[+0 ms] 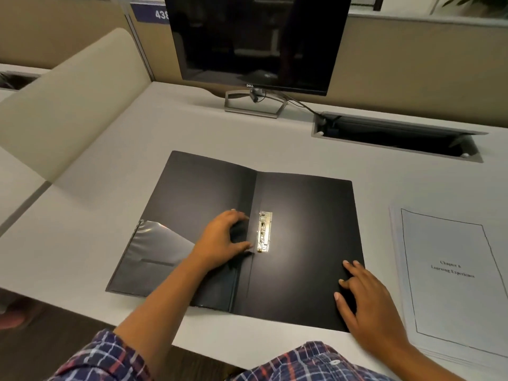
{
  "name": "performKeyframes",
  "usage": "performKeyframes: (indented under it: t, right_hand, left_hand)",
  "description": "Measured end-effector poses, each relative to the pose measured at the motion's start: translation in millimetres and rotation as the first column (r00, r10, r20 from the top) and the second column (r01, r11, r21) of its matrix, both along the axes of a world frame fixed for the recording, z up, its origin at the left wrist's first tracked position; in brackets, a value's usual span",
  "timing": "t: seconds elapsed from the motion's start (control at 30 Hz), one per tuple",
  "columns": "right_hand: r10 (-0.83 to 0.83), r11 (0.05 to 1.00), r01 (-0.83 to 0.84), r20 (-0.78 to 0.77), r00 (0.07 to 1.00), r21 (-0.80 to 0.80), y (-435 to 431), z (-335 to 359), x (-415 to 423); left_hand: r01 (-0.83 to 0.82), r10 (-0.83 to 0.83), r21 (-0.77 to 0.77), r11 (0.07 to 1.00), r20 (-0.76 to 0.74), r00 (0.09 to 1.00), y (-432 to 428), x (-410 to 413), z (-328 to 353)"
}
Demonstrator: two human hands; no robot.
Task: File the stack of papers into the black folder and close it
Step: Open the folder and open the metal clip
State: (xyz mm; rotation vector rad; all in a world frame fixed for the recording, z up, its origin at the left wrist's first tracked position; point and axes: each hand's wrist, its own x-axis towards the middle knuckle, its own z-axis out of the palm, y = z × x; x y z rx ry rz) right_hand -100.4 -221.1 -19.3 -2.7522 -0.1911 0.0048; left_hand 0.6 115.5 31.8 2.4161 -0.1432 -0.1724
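Note:
The black folder [308, 215] lies open and flat on the white desk, with a metal clip [264, 231] just right of its spine and a clear pocket on its left flap. My left hand [222, 239] rests on the left flap beside the clip, fingers spread. My right hand [367, 301] lies flat on the folder's right flap near its lower right corner, fingers apart. The stack of papers [450, 273] sits on the desk to the right of the folder, its top sheet printed with a chapter title. Neither hand holds anything.
A dark monitor [255, 42] on a metal stand is at the back of the desk [110, 166]. An open cable tray [398, 136] is recessed at the back right. A beige divider panel [68, 105] borders the left side.

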Motion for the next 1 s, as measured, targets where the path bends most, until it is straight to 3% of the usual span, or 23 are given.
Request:
performKeyframes:
  t: [0.1,0.27,0.6,1.0]
  right_hand:
    - [0.004,1.0,-0.004,0.005,1.0,-0.006,-2,1,2]
    - [0.005,1.0,-0.005,0.006,1.0,-0.022,-3,0,2]
    - [-0.013,1.0,0.013,-0.013,1.0,-0.02,-1,4,4]
    - [-0.04,0.999,0.04,-0.013,0.999,0.001,4,9,3]
  left_hand:
    - [0.058,-0.057,0.018,0.998,-0.066,0.996,3,21,-7]
    - [-0.009,0.003,-0.057,0.998,-0.087,0.996,-4,25,-26]
    - [-0.005,0.003,0.135,0.991,0.013,1.0,-10,22,-34]
    - [0.003,-0.007,0.092,0.996,0.04,0.999,-9,23,-41]
